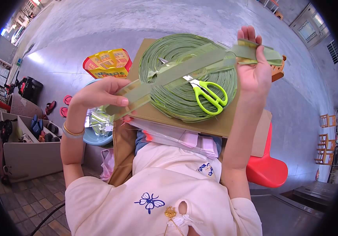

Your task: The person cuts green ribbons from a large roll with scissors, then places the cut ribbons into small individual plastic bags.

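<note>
The green strip [188, 70] is running slantwise above the green coil [169, 105], its two ends reaching past the coil's left and right sides. Left of the coil, the left hand [101, 93] is pinching one end, its thumb lying closed over the strip and its fingers curling underneath. At the coil's far right edge, the right hand [252, 70] is holding the other end between a lowered thumb and the palm side, its remaining fingers standing upright and loosely bent, with a short tail sticking out beyond. The scissors [199, 87] are lying on the coil, under and beside the strip, their handles pointing toward its near right edge. Under the coil, a brown board [212, 126] is supporting everything. For handling the strip well, an even, gentle tension seems to be what is mattering: holding it flat, lining up its layered edges before pressing, and lifting it clear of the scissors' blades so that nothing is snagging.
</note>
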Demonstrator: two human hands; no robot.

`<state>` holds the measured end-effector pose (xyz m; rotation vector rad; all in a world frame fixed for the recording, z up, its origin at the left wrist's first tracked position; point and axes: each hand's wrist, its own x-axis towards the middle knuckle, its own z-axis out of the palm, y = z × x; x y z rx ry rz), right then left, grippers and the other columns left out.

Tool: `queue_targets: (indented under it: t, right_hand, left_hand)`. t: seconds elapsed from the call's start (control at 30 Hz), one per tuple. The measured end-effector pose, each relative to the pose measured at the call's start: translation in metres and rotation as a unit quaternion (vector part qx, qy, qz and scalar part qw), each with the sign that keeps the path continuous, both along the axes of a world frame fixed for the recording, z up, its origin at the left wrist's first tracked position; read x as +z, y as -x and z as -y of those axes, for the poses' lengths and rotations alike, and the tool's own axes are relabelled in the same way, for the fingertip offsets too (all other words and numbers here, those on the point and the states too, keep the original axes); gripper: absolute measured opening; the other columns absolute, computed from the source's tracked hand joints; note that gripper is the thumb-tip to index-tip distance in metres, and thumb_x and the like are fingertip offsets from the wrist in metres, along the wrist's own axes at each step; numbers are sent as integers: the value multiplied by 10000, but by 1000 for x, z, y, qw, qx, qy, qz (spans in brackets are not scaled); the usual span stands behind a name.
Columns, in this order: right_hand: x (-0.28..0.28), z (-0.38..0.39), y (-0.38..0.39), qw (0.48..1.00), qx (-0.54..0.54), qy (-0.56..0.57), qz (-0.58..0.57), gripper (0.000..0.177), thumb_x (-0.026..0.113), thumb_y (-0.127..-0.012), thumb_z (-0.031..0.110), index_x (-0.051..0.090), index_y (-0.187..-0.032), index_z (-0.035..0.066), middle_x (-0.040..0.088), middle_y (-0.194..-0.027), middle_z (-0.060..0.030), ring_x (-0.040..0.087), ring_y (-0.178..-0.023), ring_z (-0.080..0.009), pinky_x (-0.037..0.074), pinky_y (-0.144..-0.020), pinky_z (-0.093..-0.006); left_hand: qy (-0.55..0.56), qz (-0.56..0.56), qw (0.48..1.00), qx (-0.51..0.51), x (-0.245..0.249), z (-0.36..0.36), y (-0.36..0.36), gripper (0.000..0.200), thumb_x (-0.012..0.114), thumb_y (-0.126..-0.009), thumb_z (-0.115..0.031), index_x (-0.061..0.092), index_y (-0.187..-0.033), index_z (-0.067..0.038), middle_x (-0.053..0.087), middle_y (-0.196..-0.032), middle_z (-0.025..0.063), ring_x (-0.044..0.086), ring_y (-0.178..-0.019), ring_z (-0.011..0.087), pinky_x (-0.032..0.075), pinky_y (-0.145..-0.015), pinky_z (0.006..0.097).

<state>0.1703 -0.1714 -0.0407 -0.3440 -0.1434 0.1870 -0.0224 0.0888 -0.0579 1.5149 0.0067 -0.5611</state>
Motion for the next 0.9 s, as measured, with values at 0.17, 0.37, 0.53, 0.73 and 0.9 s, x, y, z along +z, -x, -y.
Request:
queue_targets:
  t: [0.17,0.37,0.53,0.73,0.9]
  right_hand:
    - [-20,9,-6,990,-63,123,17,278,258,-973,165,419,-1117,-11,500,-1162,-199,497,-1084,-306,435,-945,-424]
    - [-30,-12,14,972,-12,209,108,417,351,-950,384,477,-1142,36,541,-1101,-130,538,-1009,-216,452,-858,-343]
    - [-21,-22,46,980,148,13,130,653,266,-883,604,449,-1199,62,543,-1112,-80,540,-1003,-192,459,-843,-315]
    - [-26,-35,64,965,125,164,164,547,594,-819,438,472,-1176,42,551,-1049,-47,544,-929,-128,471,-771,-273]
    - [-31,-37,57,943,104,226,221,545,729,-746,308,491,-1146,25,574,-985,-30,558,-866,-115,468,-760,-257]
  left_hand:
    - [-27,67,996,-52,58,13,-3,371,607,-836,-103,501,-1135,89,635,-958,135,596,-916,145,465,-772,243]
    - [-148,417,895,49,92,98,-57,279,672,-770,-158,652,-950,54,414,-1291,265,456,-1171,236,352,-944,322]
    - [-92,406,898,144,60,118,-112,313,691,-760,-208,659,-937,48,430,-1283,252,444,-1182,243,362,-932,304]
    - [-45,355,913,198,33,114,-111,289,662,-779,-169,647,-967,50,499,-1220,221,438,-1184,188,384,-905,289]
    - [-104,302,928,191,39,97,-98,261,657,-782,-151,650,-945,54,509,-1217,202,470,-1144,175,403,-891,298]
